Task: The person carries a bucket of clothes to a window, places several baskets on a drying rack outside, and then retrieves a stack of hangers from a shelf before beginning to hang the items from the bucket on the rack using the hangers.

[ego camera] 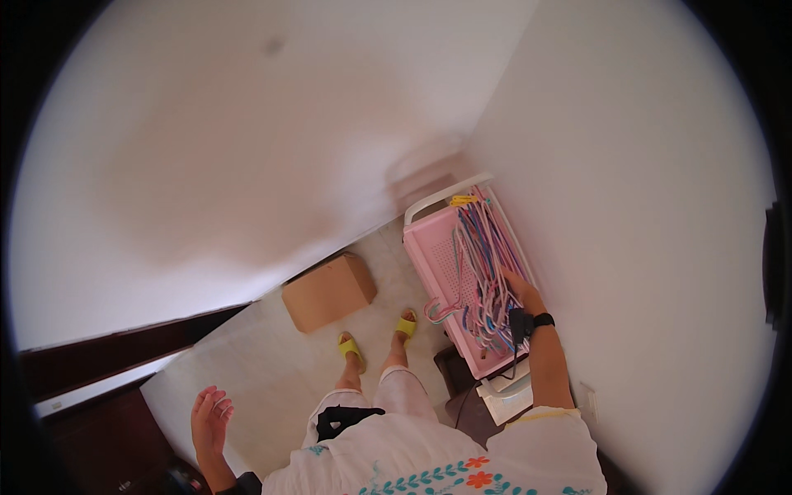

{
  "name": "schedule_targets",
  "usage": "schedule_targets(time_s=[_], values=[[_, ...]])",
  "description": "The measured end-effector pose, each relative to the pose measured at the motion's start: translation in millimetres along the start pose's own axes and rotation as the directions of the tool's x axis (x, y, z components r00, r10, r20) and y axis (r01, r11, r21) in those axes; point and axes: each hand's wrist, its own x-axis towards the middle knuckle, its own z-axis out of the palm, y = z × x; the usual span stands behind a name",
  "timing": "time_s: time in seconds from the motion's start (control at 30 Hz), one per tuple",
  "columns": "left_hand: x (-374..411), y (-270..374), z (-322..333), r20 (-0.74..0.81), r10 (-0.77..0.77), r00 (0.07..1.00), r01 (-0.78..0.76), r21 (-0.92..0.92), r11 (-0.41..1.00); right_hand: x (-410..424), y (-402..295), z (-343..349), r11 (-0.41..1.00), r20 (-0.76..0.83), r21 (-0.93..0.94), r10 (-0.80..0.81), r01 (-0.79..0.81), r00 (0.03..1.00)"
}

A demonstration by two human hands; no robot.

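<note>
A pink plastic basket (427, 266) on a white-framed cart stands at the right, against the wall. In it lies a bundle of many-coloured clothes hangers (489, 247), with yellow clips (464, 200) at the far end. My right hand (523, 291) reaches into the bundle from the right side; its fingers are partly hidden among the hangers, so its hold cannot be told. A dark device with a cable (518, 325) sits at that wrist. Hanger hooks (438, 310) stick out over the basket's left rim. My left hand (212, 414) hangs at the lower left, empty, fingers loosely curled and apart.
A closed cardboard box (328, 294) stands on the floor by the far wall. Below the basket are a dark container (456, 371) and a pale papery item (507, 396). Dark wooden furniture (105, 439) is at the lower left. My feet in yellow-green slippers stand between box and cart.
</note>
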Motion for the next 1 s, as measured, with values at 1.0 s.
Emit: schedule_targets(time_s=[1.0], values=[[-239,-220,-449,-0.554,0.155,0.818,-0.516,-0.589,0.622,-199,80,589,0.762,0.525,-0.644,0.507,-0.070,0.684]])
